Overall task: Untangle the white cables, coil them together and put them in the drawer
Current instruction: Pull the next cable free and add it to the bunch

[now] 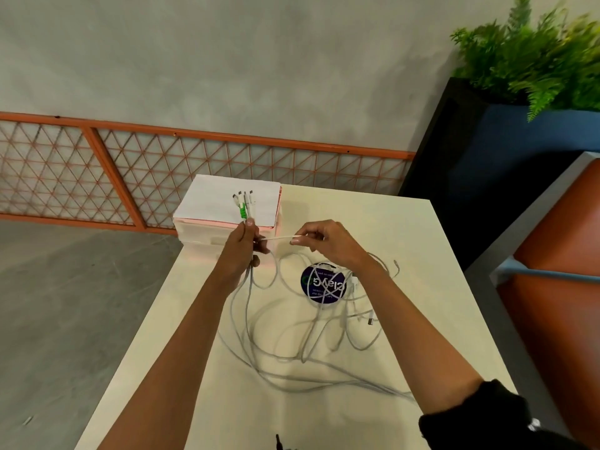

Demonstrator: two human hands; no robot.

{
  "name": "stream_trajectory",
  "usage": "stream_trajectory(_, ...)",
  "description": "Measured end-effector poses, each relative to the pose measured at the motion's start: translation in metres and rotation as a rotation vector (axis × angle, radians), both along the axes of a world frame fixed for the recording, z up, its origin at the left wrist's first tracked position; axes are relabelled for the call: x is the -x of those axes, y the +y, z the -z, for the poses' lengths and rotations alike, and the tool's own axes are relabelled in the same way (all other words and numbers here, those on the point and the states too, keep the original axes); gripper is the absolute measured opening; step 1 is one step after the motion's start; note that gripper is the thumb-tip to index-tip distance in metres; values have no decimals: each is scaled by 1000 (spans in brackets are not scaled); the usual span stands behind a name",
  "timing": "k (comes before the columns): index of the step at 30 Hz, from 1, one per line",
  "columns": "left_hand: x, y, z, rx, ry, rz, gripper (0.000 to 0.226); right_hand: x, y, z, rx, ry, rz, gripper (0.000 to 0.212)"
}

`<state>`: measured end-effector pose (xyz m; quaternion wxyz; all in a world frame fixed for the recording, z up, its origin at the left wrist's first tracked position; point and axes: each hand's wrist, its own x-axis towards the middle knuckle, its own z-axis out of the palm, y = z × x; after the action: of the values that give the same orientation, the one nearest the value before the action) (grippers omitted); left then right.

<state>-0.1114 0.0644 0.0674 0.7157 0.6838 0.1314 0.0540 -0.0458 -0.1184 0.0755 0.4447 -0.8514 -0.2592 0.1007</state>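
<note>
Table (406, 222), cream, centre frame, white cables (248, 297) sprawled on it; left hand (242, 245) grips connector ends, right hand (328, 241) pinches one cable; grey wall (227, 60) above.

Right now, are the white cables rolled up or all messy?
Messy: the white cables sprawl in loose crossing loops over the table; nothing is coiled.

Print is seen in one place only: a round dark-blue sticker (321, 285) lying on the pale table (406, 228). A large word in white letters is shown on it upside down from this view and is read as "Clay", joined to a green letter resembling a "G". Smaller white lines are set beside the word but are too blurred to be read. Parts of the print are crossed by white cables (285, 352).
</note>
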Motion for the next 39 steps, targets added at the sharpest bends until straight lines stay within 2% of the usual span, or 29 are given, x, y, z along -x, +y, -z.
stream_trajectory(4, -5, 9, 0, 120, -48, -135, 38, 2, -26, 50, 142, 23, 44, 11)
stream_trajectory(8, -8, 29, 0, 225, -112, -267, 38, 4, -65, 113, 603, -36, 347, 27)
stream_trajectory(11, -9, 42, 8, 261, -132, -349, 39, 6, -93, 132, 643, -22, 412, 27)
stream_trajectory(13, -9, 50, 10, 290, -133, -400, 39, 6, -109, 135, 628, 15, 431, 22)
stream_trajectory(17, -3, 66, 10, 317, -146, -478, 40, 2, -137, 128, 485, 87, 565, 33)
stream_trajectory(22, -1, 69, 14, 294, -131, -500, 40, -20, -154, 120, 399, 93, 692, 20)
stream_trajectory(27, -5, 56, 21, 192, -86, -459, 38, -30, -134, 97, 592, -55, 660, 19)
stream_trajectory(30, -8, 46, 21, 100, -61, -398, 37, -31, -117, 76, 387, -40, 635, 24)
stream_trajectory(33, -9, 38, 22, 63, -42, -331, 35, -33, -100, 45, 155, 20, 593, 44)
stream_trajectory(36, -9, 27, 24, -4, -27, -271, 36, -34, -85, 15, 79, 51, 438, 39)
stream_trajectory(39, -11, 17, 27, -47, 0, -222, 36, -27, -72, 1, -79, 215, 291, 40)
